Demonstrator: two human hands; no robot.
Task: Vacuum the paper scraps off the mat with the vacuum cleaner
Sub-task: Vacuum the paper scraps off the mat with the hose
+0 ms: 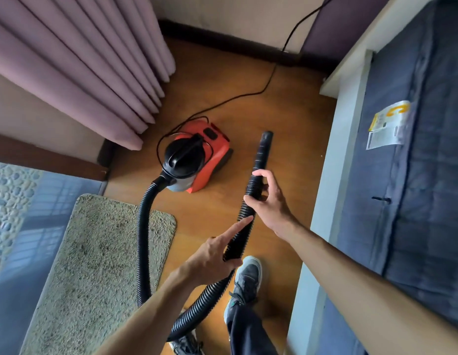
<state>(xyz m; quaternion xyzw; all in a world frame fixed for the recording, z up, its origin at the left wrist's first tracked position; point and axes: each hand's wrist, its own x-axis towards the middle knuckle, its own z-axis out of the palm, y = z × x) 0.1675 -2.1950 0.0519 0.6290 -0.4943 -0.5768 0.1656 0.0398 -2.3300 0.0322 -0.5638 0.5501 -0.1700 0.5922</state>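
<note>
A red and black vacuum cleaner point(197, 160) stands on the wooden floor. Its black ribbed hose point(143, 239) loops down past the mat and back up to a smooth black nozzle point(263, 147) that points away from me. My right hand point(266, 201) grips the hose just below the nozzle. My left hand point(215, 254) holds the hose lower down, with the index finger stretched along it. The shaggy beige mat point(94, 265) lies at the lower left, beside the hose. I can make out no paper scraps on it.
Mauve curtains point(76, 62) hang at the upper left. A bed with a dark blue mattress point(414, 175) fills the right side. The black power cord point(248, 96) runs across the floor to the far wall. My shoe point(248, 278) stands under the hose.
</note>
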